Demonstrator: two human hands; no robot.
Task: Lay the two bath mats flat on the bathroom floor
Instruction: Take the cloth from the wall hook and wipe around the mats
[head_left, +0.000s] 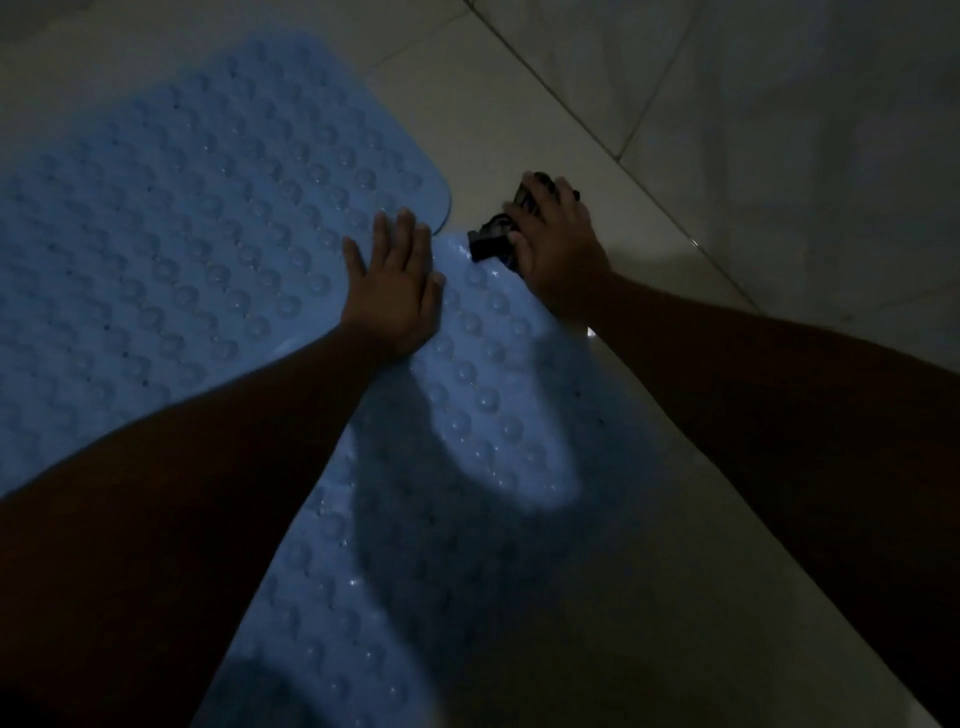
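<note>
On the tiled bathroom floor (545, 130), seen from the head camera, two blue bath mats are lying with their bumpy sides up. The far mat (182, 208) is spreading flat toward the upper left. The near mat (441, 467) is running its long axis from the bottom of the view up toward the hands, its top end lying just beside the far mat's rounded corner, perhaps lapping it slightly.

The left hand (395, 291) is pressing down right at that meeting of the two mats, its fingers (405, 228) splayed and released, gripping nothing. The right hand (558, 244) is resting at the near mat's top right corner, its fingers curling over a small dark object (493, 241) that is sitting half on the mat's edge, half on the floor; the light is too dim to say what it is.

The near mat looks nearly flat; the right hand is nearer the corner that probably needs clearing and smoothing.
</note>
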